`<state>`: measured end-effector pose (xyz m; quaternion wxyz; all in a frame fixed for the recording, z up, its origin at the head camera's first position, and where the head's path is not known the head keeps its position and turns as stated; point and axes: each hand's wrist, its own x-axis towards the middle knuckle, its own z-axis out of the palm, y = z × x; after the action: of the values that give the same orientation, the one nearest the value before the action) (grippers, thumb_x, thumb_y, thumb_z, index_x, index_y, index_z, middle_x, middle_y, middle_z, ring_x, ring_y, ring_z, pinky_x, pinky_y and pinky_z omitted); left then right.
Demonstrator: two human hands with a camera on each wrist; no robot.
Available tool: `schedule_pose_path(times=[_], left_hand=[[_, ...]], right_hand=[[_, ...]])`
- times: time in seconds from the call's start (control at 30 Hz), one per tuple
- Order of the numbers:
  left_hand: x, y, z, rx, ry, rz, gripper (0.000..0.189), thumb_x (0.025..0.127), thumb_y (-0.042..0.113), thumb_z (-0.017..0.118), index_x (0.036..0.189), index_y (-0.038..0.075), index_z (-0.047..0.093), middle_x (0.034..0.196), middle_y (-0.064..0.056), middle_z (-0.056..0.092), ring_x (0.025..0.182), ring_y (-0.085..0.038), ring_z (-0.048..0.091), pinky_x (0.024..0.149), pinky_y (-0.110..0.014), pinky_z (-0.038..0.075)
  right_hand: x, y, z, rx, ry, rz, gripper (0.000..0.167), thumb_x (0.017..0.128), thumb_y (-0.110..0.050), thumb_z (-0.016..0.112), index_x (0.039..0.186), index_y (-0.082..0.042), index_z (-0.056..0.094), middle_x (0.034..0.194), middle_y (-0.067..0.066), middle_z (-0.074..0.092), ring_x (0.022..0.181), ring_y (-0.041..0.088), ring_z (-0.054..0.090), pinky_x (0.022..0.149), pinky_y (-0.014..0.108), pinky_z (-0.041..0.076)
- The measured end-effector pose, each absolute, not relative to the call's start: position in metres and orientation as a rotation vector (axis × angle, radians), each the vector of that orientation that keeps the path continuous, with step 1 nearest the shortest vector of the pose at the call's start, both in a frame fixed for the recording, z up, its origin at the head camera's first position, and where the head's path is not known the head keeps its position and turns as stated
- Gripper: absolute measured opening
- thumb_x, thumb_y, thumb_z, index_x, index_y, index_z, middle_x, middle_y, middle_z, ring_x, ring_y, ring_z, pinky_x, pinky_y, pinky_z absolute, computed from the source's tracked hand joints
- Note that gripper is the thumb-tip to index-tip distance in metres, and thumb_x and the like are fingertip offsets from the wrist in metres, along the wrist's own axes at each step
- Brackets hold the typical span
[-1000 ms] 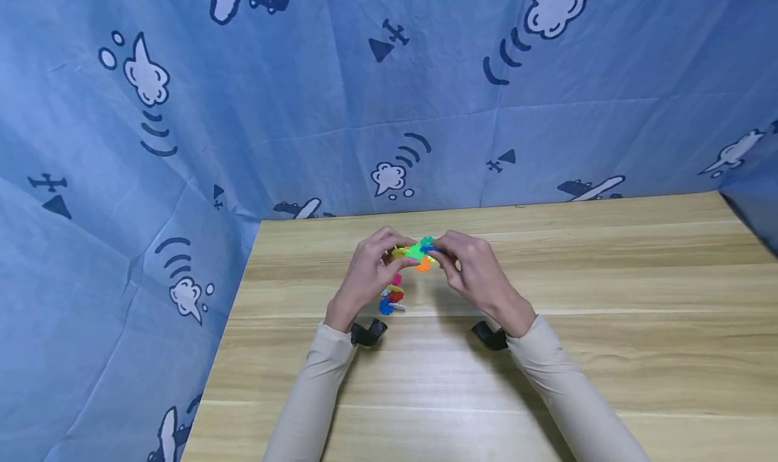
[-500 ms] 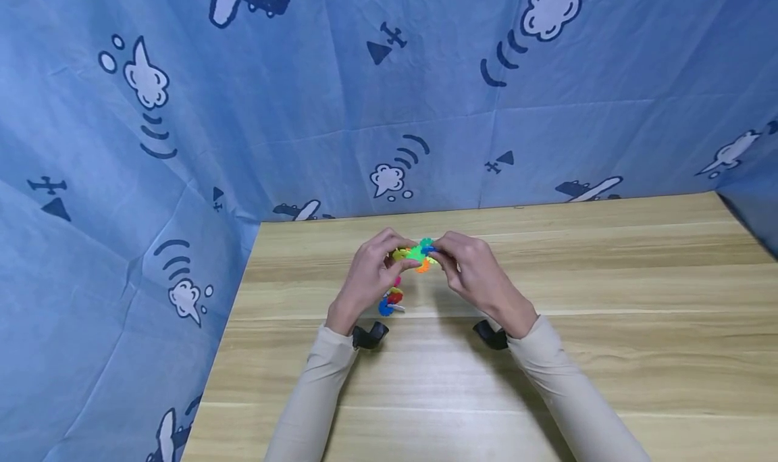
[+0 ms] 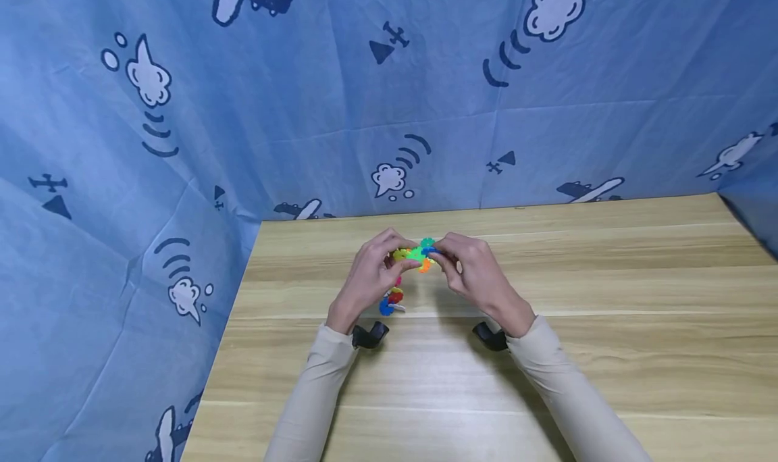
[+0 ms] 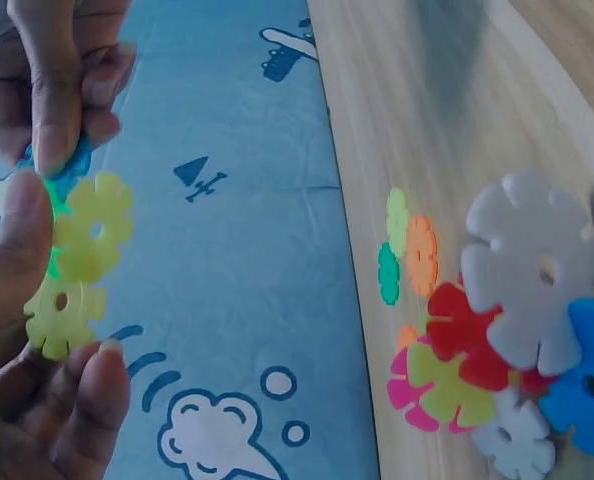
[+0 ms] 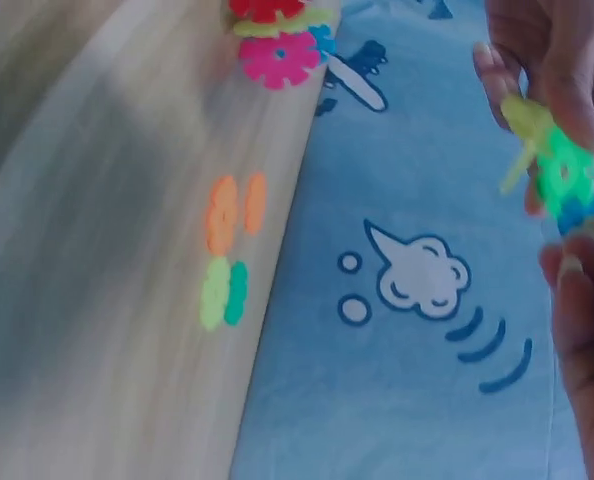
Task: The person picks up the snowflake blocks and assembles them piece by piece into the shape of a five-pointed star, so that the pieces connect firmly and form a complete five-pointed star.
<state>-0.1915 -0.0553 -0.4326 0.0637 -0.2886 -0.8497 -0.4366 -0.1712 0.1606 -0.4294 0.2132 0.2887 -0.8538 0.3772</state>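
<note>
My left hand (image 3: 372,267) grips a small joined cluster of notched plastic flower discs between thumb and fingers. In the left wrist view the cluster shows one yellow disc (image 4: 85,248) above another yellow disc (image 4: 47,325). A bright green disc (image 5: 565,178) slots against them, clearest in the right wrist view. Thumb and fingers of my right hand (image 3: 477,267) pinch a blue disc (image 5: 574,214) right at the green disc's edge. Fingertips cover much of the blue disc. Both hands are raised over the table, close together.
Below my left hand lies a pile of discs, with a white disc (image 4: 517,280), a red disc (image 4: 462,345) and a blue disc (image 4: 582,405). Beyond it lie a few loose ones, including an orange disc (image 5: 220,215) and a teal disc (image 5: 236,292). A blue printed curtain (image 3: 340,111) borders the wooden table (image 3: 608,279).
</note>
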Motion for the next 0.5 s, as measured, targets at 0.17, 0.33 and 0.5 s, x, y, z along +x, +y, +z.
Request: schedule_pose_path(times=[0.17, 0.33, 0.5], left_hand=[[-0.192, -0.056, -0.432, -0.844, -2.538, -1.315, 0.027, 0.091, 0.020, 0.080, 0.115, 0.008, 0.078, 0.098, -0.001, 0.067, 0.075, -0.009, 0.057, 0.064, -0.019, 0.054], [-0.191, -0.057, -0.430, -0.881, -2.554, -1.316, 0.027, 0.090, 0.018, 0.082, 0.116, 0.009, 0.078, 0.100, 0.000, 0.067, 0.075, -0.009, 0.056, 0.065, -0.019, 0.054], [-0.191, -0.057, -0.429, -0.931, -2.537, -1.322, 0.028, 0.090, 0.017, 0.082, 0.116, 0.008, 0.077, 0.099, -0.001, 0.066, 0.073, -0.009, 0.056, 0.063, -0.019, 0.054]], right_hand=[[-0.171, 0.157, -0.432, 0.782, -2.329, 1.051, 0.004, 0.096, -0.001, 0.072, 0.093, 0.000, 0.074, 0.072, 0.002, 0.061, 0.062, 0.008, 0.051, 0.054, 0.023, 0.047], [-0.173, 0.165, -0.433, 0.778, -2.380, 1.236, 0.007, 0.097, -0.006, 0.072, 0.094, -0.007, 0.077, 0.072, -0.003, 0.063, 0.063, 0.005, 0.056, 0.057, 0.023, 0.050], [-0.172, 0.164, -0.432, 0.793, -2.359, 1.196, 0.008, 0.096, -0.004, 0.073, 0.090, -0.008, 0.076, 0.070, -0.004, 0.060, 0.061, 0.004, 0.053, 0.055, 0.023, 0.046]])
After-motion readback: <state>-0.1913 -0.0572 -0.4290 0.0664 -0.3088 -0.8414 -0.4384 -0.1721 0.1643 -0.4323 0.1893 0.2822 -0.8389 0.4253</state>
